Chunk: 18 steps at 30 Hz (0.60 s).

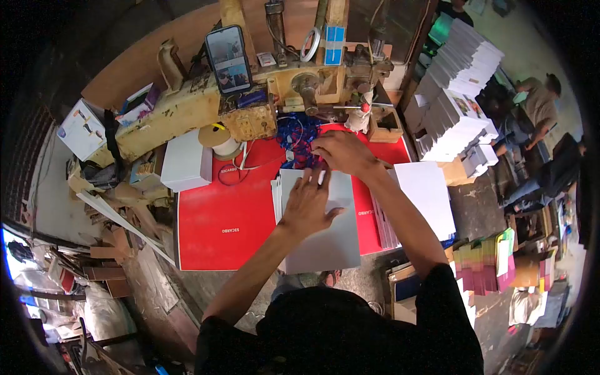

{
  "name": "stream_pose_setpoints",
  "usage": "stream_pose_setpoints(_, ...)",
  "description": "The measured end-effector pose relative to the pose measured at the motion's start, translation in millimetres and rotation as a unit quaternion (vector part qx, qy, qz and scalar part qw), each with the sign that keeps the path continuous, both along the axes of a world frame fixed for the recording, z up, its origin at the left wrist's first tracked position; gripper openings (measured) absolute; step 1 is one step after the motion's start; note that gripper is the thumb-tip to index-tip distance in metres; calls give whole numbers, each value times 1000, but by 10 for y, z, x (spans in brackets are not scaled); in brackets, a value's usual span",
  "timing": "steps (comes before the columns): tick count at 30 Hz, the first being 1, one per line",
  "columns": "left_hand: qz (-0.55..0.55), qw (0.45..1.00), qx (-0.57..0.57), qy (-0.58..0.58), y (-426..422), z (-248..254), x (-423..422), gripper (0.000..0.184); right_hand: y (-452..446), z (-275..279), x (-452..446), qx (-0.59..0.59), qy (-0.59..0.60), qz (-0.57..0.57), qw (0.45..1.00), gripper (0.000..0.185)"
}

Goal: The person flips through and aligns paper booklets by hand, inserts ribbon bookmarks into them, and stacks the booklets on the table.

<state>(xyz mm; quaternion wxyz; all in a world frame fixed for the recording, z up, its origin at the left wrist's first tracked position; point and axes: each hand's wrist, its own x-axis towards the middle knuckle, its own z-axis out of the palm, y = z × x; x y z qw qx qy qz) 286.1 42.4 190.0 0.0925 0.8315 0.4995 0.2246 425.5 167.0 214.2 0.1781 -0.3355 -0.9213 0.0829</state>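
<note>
My left hand [309, 203] lies with fingers spread on the upper part of a pale grey stack of sheets [331, 244], which rests on a red board [225, 219]. Just beyond the stack's far edge, my right hand [342, 152] reaches into a tangle of blue and red ribbons [297, 134]; its fingertips are bent together, and what they hold is too small to make out. The ribbons lie beneath the old metal machine [306, 87].
A white box [187, 160] and a ribbon spool [220, 142] stand left. White stacks [425, 200] lie right, with taller paper piles [456, 106] behind. A phone [229, 59] leans on the machine beside a wooden box [384, 127]. Two people are at far right.
</note>
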Motion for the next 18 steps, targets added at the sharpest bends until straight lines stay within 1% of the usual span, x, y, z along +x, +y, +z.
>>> stream_pose_setpoints(1,22,999,-2,40,27,-25,-13,79,0,-62,62,-1,1,-2,1000,15)
stream_pose_setpoints(2,44,996,-5,79,47,-59,-20,88,5,-128,135,7,21,-28,999,15)
stream_pose_setpoints(3,41,996,-5,78,73,-98,-30,88,20,-198,213,16,40,-55,998,15)
stream_pose_setpoints(4,38,998,20,54,79,-125,-45,91,-36,-161,292,3,35,-94,995,15)
stream_pose_setpoints(5,34,998,44,28,82,-157,-45,95,-76,-168,374,-2,32,-101,994,15)
stream_pose_setpoints(7,36,999,31,19,129,-171,-33,97,-126,-177,491,-18,27,-166,986,15)
stream_pose_setpoints(9,36,999,12,-21,116,-118,-36,97,-215,-190,565,-28,35,-184,982,14)
stream_pose_setpoints(10,26,998,40,-35,105,-122,-44,97,-264,-186,588,-33,44,-197,979,14)
stream_pose_setpoints(11,18,999,37,-30,95,-119,-56,97,-312,-189,605,-37,56,-212,975,14)
stream_pose_setpoints(12,39,997,51,-42,94,-110,-66,94,-365,-204,621,-19,86,-216,972,12)
stream_pose_setpoints(13,58,995,64,-55,101,-103,-75,91,-415,-215,648,-22,92,-228,969,12)
stream_pose_setpoints(14,45,996,61,-52,133,-105,-98,91,-467,-214,697,-17,97,-236,967,12)
stream_pose_setpoints(15,20,994,76,-74,175,-122,-147,85,-527,-208,745,-12,99,-242,965,12)
stream_pose_setpoints(16,-5,991,91,-98,213,-147,-200,79,-667,-67,743,6,136,-236,962,14)
stream_pose_setpoints(17,-12,991,92,-101,228,-210,-276,79,-799,-36,777,8,134,-243,961,14)
stream_pose_setpoints(18,-35,970,58,-234,226,-287,-378,66,-945,-30,818,-12,168,-250,954,14)
